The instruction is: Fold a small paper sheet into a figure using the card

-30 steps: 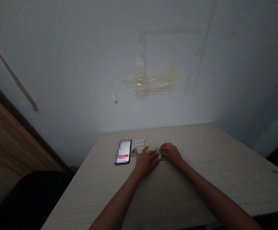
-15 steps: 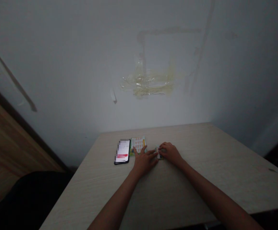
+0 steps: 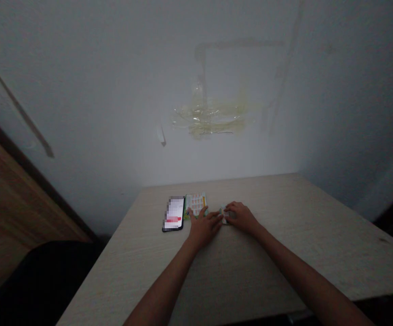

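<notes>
My left hand (image 3: pixel 205 228) lies low over the table, palm down with its fingers spread. Its thumb reaches over the lower edge of a printed sheet or booklet (image 3: pixel 196 202) with a green border, while the other fingertips come to the left edge of a small printed card (image 3: pixel 224 221). Bent over that card from the right are the fingers of my right hand (image 3: pixel 242 216), which hide much of it. Whether it is one card or a thin stack, I cannot tell.
Left of the printed sheet lies a phone (image 3: pixel 173 213) with a lit, partly blurred screen. The pale wooden table (image 3: pixel 257 271) meets a wall (image 3: pixel 115 113) at the back, where tape (image 3: pixel 213 118) is stuck. A dark object (image 3: pixel 43 280) stands beyond the left edge.
Both hands stay in nearly the same place. The visible part of the small card looks lighter than before, with less of its dark print showing.
</notes>
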The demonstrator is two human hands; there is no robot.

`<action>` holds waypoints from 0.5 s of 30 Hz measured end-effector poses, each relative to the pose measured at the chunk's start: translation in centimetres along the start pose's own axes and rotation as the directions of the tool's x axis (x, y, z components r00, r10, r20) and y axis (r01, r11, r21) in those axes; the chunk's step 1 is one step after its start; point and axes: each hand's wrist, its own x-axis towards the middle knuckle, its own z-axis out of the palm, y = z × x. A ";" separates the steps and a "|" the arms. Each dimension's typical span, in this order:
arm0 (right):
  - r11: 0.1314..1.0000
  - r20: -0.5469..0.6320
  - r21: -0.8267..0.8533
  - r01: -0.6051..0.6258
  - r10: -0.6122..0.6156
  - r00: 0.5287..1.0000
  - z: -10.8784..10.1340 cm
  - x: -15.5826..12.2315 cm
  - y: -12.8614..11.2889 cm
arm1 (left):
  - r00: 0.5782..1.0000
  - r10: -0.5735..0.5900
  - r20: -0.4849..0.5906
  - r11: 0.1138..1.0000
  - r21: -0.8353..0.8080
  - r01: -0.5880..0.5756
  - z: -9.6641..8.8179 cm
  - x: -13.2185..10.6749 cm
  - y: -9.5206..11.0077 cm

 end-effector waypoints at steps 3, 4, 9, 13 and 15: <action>1.000 0.006 0.002 0.008 -0.008 1.000 -0.1 -0.2 0.0 | 1.000 -0.003 0.006 1.000 0.006 0.003 -0.1 0.0 0.0; 1.000 0.010 0.002 0.009 -0.009 1.000 -0.1 -0.3 0.0 | 1.000 -0.001 0.007 1.000 0.007 0.001 -0.1 -0.1 0.0; 1.000 0.024 0.012 0.019 -0.020 1.000 -0.1 -0.5 0.2 | 1.000 0.008 0.000 1.000 -0.012 -0.008 0.0 -0.2 -0.1; 0.998 0.029 0.041 0.038 -0.039 0.999 -0.1 -0.6 0.3 | 1.000 0.002 -0.003 1.000 -0.021 -0.002 0.0 -0.1 -0.1; 0.998 0.032 0.048 0.040 -0.042 0.999 -0.1 -0.6 0.4 | 1.000 -0.007 0.004 1.000 -0.014 0.007 0.0 -0.1 -0.1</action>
